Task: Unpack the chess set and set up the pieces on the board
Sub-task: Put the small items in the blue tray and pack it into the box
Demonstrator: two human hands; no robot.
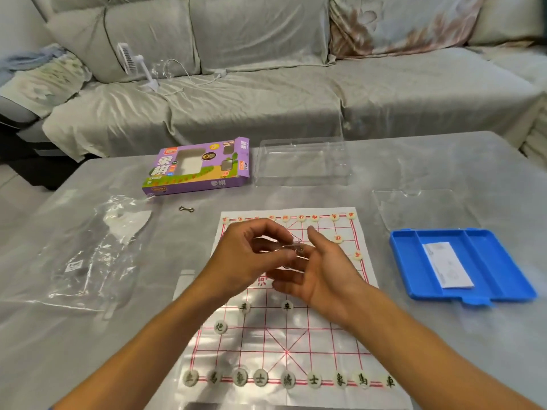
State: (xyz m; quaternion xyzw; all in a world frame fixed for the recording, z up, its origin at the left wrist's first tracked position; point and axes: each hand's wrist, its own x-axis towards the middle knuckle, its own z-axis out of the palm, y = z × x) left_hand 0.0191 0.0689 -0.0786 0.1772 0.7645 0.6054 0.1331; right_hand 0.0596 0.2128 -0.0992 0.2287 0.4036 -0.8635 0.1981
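Observation:
A paper xiangqi board (pixel 325 329) with red lines lies on the table in front of me. Black-lettered round pieces (pixel 288 380) fill its near row, with three more, such as one (pixel 220 327), further up. Red-lettered pieces (pixel 334 216) line the far row and right side. Over the board's middle, my left hand (pixel 251 255) pinches a small clear plastic bag (pixel 291 247). My right hand (pixel 322 270) is palm up beside it, fingers apart, touching the bag from below. What is inside the bag cannot be made out.
A purple chess box (pixel 195 170) and a clear lid (pixel 302 161) lie at the far side. A blue tray (pixel 503 261) holding a folded paper sits right, behind it another clear plastic piece (pixel 426 208). Crumpled plastic wrap (pixel 88 255) lies left, a metal clip (pixel 187 208) nearby.

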